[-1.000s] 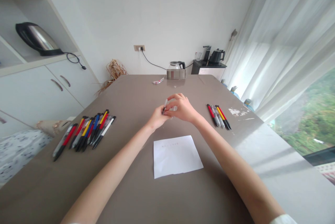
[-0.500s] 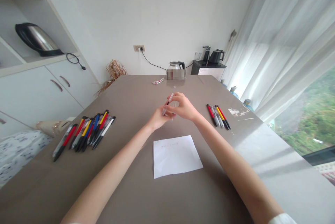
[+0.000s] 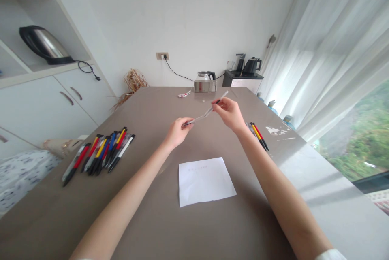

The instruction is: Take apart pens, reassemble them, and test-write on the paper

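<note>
Over the middle of the table, my left hand is closed in a pinch on a thin clear pen part. A dark piece shows at its fingertips. My right hand, higher and further right, pinches a slim translucent pen tube with a black section by the fingers. The tube slants up to the right. The inner ends of the two parts come together between my hands; whether they touch, I cannot tell. Below them a white sheet of paper lies flat, with faint writing near its top edge.
A pile of several pens lies on the left of the table. More pens lie at right, partly behind my right wrist. Further back stand a box and a glass pot, beside a small wrapper.
My hands were close together over the pen parts. They have drawn apart, the right one moving up and right with the tube, the left one slightly left.
</note>
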The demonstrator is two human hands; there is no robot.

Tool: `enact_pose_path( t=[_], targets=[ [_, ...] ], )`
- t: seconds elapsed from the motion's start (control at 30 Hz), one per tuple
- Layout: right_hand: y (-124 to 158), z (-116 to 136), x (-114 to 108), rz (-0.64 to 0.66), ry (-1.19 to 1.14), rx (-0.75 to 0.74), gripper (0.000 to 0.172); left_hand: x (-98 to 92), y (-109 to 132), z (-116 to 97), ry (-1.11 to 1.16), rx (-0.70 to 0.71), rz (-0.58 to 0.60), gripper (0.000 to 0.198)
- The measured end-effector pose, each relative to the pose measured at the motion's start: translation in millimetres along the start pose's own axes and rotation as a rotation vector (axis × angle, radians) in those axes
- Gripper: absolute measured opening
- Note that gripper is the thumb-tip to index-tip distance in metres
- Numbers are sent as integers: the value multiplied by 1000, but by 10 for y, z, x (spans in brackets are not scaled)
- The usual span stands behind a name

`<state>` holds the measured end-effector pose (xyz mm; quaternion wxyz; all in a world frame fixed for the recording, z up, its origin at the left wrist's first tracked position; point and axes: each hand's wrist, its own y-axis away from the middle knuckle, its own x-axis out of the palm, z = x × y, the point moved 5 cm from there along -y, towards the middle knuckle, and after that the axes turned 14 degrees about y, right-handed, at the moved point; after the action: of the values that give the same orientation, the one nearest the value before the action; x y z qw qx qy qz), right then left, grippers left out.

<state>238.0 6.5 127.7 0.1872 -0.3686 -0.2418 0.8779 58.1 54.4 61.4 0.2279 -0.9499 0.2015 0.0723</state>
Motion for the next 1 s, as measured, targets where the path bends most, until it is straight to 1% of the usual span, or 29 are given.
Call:
enact_pose_path(
  t=[0.07,0.13,0.3,0.4,0.5,0.63,0.83,1.0],
  targets=[
    [5,25,-26,-2,97,-22,22,-17,3,-27,-58,31,-10,26],
    [23,69,-42,26,264,-60,21,-34,3,-52,-102,54,-20,25],
    [98,143,8,196,845,-194,20,-98,-11,-110,-152,104,-53,23],
    [127,127,84,294,1043,-269,23,-120,-13,-130,-167,116,-66,22],
    [140,116,146,328,1111,-344,25,-119,-6,-145,-170,126,-70,22],
    [153,122,176,329,1136,-388,25,-114,2,-152,-162,123,-78,22],
    [175,160,182,343,1132,-390,26,-113,12,-178,-181,125,-80,22],
    [160,171,119,324,1124,-362,28,-135,17,-172,-223,134,-87,22]
  ],
)
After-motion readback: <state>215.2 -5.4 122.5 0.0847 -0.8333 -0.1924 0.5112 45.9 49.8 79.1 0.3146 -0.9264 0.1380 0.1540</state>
